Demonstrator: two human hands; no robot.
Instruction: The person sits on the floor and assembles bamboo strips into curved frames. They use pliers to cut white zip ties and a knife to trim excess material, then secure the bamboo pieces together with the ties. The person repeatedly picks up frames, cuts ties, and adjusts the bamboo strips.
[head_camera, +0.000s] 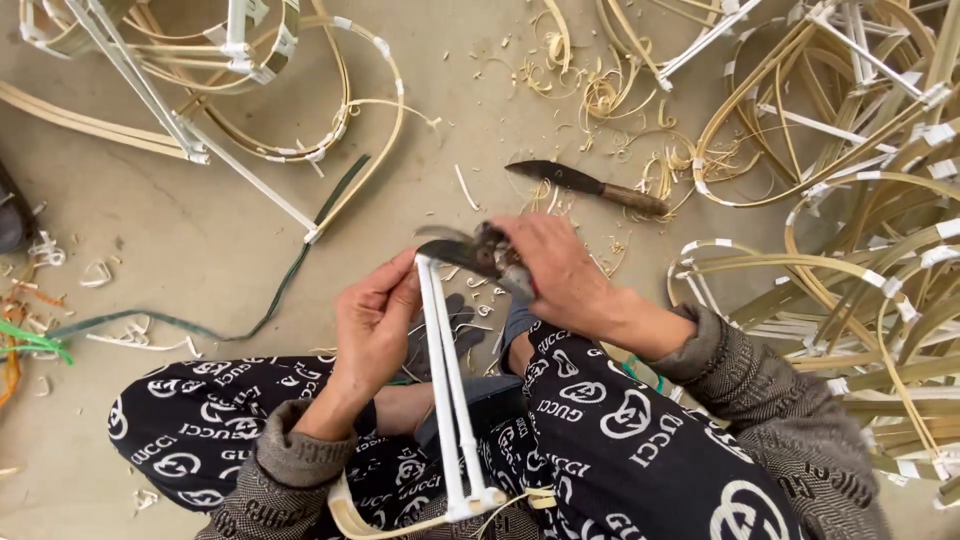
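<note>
- The left hand (375, 320) pinches the top of two white-wrapped sticks (447, 390), fingers closed around them; the sticks run down across the person's lap.
- The right hand (555, 270) is closed on the handles of dark pruning shears (470, 250), whose blades sit at the sticks' upper end; whether they touch is hard to tell.
- A knife (590, 185) with a wooden handle lies on the concrete floor (200, 240) just beyond, among curled shavings (600, 95).
- Bent bamboo frames (850, 200) lie piled to the right.
</note>
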